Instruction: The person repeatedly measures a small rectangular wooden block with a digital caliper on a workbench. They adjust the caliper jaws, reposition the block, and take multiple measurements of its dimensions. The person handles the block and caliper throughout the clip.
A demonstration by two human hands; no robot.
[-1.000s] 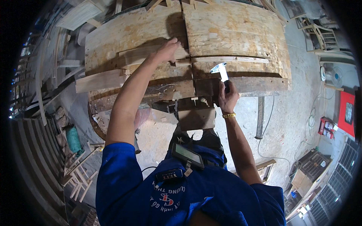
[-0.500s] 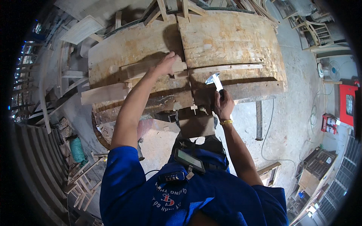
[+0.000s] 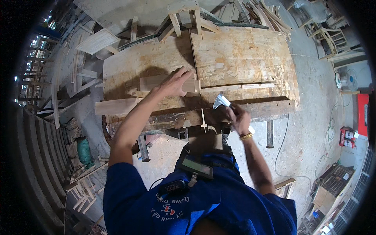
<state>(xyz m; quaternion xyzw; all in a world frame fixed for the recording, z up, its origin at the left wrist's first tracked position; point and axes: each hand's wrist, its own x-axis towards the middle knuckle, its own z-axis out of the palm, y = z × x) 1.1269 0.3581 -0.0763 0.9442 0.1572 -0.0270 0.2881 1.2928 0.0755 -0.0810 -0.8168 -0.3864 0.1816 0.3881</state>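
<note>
Currently, caliper clasped in the right hand, wooden block beneath the left hand, grip there unclear.

blue shirt: white lettering ringing red emblem | dark chest case: pale lettering, blurred

Our left arm stretched forward, left hand arched, thumb parted from fingers; our right hand was curled, forearm slanting inward.
</note>
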